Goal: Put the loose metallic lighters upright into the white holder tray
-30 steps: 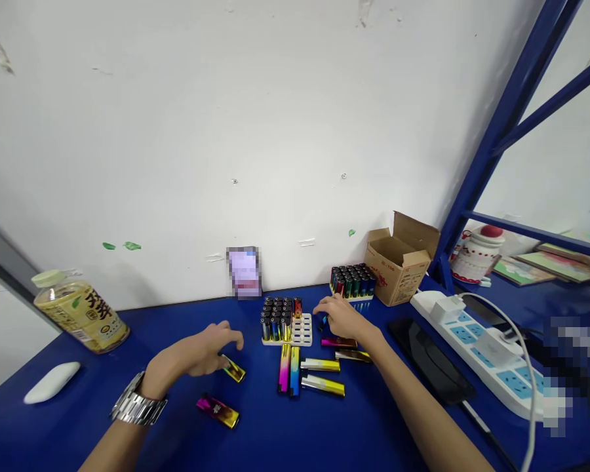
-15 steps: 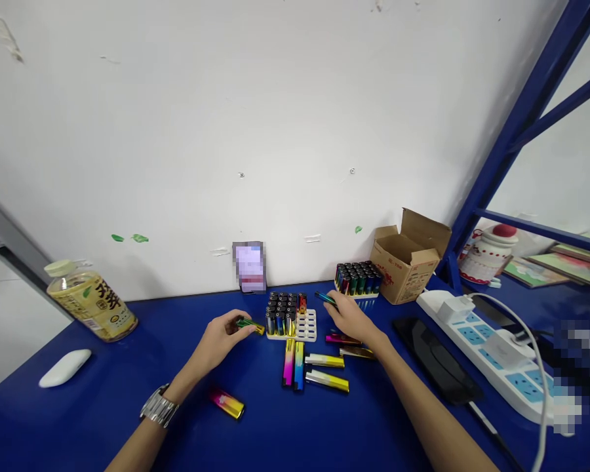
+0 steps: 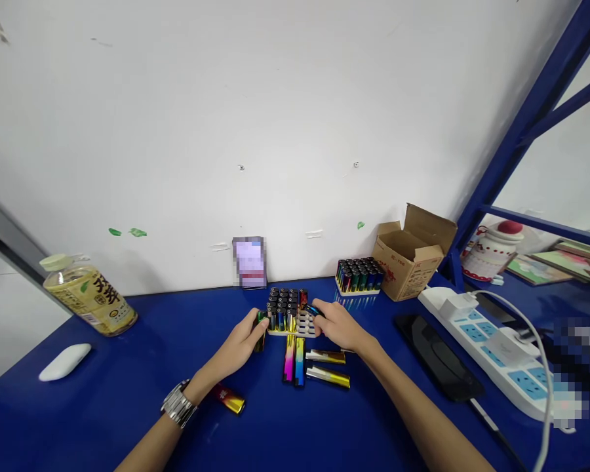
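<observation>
My left hand (image 3: 240,342) pinches a green lighter (image 3: 261,333), held nearly upright at the left side of a white plastic tray (image 3: 308,332). Black-ended lighters (image 3: 282,308) stand in rows in the tray's left part, and a red one (image 3: 303,299) is at its back; holes show at the right. Over those holes my right hand (image 3: 341,326) grips a blue lighter (image 3: 315,311), tilted. In front of the tray lie a pink-and-yellow lighter (image 3: 289,360), a blue-and-yellow lighter (image 3: 299,364) and two silver-and-yellow ones (image 3: 328,377). A red-and-gold lighter (image 3: 230,398) lies by my left wrist.
A second filled lighter tray (image 3: 358,276) stands at the back beside an open cardboard box (image 3: 408,262). On the right are a black phone (image 3: 437,357) and a power strip (image 3: 486,344). A bottle (image 3: 88,298) and a white mouse-shaped object (image 3: 65,362) sit left; a phone (image 3: 250,262) leans on the wall.
My left hand has moved right to the tray, turning the green lighter from lying flat to nearly upright. My right hand has come left and down over the holes with the blue lighter.
</observation>
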`<state>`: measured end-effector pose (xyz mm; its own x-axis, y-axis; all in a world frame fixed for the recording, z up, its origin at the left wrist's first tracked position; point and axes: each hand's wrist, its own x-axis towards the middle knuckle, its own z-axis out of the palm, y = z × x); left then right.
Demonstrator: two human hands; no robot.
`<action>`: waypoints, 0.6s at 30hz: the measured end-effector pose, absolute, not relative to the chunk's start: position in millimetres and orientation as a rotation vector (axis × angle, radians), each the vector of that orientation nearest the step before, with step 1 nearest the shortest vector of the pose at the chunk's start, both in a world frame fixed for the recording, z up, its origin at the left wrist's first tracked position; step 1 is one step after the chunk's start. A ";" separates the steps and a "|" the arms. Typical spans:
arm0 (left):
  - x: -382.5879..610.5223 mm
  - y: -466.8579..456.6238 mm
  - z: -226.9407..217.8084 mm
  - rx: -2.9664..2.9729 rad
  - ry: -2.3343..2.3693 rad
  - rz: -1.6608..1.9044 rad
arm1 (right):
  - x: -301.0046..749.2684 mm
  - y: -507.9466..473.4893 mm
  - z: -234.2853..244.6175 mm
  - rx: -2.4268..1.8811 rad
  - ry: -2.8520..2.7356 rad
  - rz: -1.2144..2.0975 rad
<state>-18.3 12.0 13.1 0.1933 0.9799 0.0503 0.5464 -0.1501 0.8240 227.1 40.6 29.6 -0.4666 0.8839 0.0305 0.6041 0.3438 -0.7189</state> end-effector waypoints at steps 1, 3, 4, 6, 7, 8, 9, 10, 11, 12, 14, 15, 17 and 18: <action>-17.3 13.7 12.6 1.801 1.434 0.801 | 227.4 41.2 29.7 -1.324 -2.206 0.850; -16.0 16.6 12.8 1.819 1.402 0.781 | 228.5 41.9 29.7 -1.352 -2.219 0.771; -15.5 17.6 13.0 1.822 1.384 0.772 | 229.2 42.2 29.4 -1.359 -2.225 0.753; -14.5 18.6 12.8 1.809 1.376 0.778 | 230.2 42.5 28.0 -1.364 -2.241 0.732; -13.7 18.7 12.1 1.794 1.381 0.793 | 230.5 42.7 27.0 -1.362 -2.252 0.723; -12.8 18.8 11.0 1.778 1.385 0.809 | 230.6 43.0 25.8 -1.360 -2.262 0.706; -11.6 18.8 9.5 1.763 1.386 0.826 | 230.5 43.5 24.5 -1.360 -2.267 0.683; -10.2 19.1 7.9 1.751 1.387 0.842 | 230.1 44.1 23.2 -1.358 -2.270 0.657; -8.5 19.5 6.4 1.743 1.388 0.859 | 229.5 45.0 22.0 -1.356 -2.269 0.637; -6.5 20.3 5.0 1.738 1.392 0.876 | 228.8 46.1 20.8 -1.357 -2.266 0.621; -1.8 23.1 3.1 1.727 1.406 0.913 | 227.1 49.5 18.6 -1.377 -2.259 0.593; 0.8 25.2 2.5 1.722 1.414 0.936 | 226.5 51.8 17.3 -1.394 -2.261 0.578; 6.3 30.8 1.7 1.717 1.422 0.985 | 225.9 58.0 14.3 -1.437 -2.269 0.531; 8.9 34.2 1.3 1.720 1.423 1.010 | 226.1 61.7 12.4 -1.456 -2.272 0.497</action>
